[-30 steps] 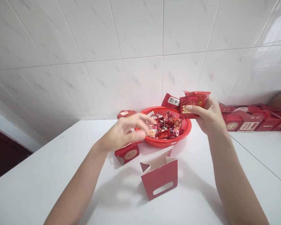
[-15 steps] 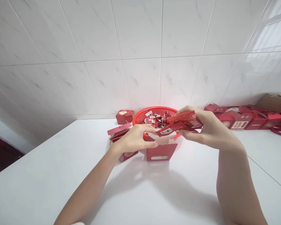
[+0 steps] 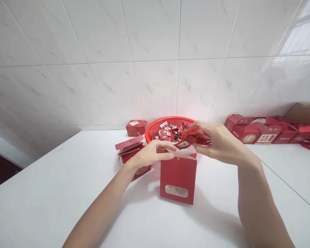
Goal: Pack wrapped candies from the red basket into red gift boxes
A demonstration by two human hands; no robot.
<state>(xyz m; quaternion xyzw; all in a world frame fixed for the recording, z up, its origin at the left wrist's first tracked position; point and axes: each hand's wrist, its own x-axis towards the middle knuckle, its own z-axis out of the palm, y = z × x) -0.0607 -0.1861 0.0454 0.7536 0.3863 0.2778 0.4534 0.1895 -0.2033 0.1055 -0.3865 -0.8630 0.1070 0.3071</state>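
A red paper gift box (image 3: 178, 174) with an oval window low on its front is in the middle, its top open. My left hand (image 3: 153, 153) holds its upper left edge, thumb on the near side and fingers over the mouth. Just above the opening, my right hand (image 3: 217, 141) is closed around shiny red wrapped packets (image 3: 199, 132); what they contain cannot be made out. A red tag with white print (image 3: 184, 143) hangs at the mouth. Behind the box, a red plastic basket (image 3: 150, 131) holds wrapped sweets (image 3: 167, 133).
Left of the box, partly behind my left hand, stands another red gift box (image 3: 127, 151) with a rope handle. A small red box (image 3: 136, 128) sits near the tiled wall. Several red boxes (image 3: 267, 134) line the wall at the right, by a brown cardboard box (image 3: 305, 112).
The gift box has tipped, its bottom edge swinging toward me, so more of its windowed front shows. My right hand has moved slightly left and down with the packets.
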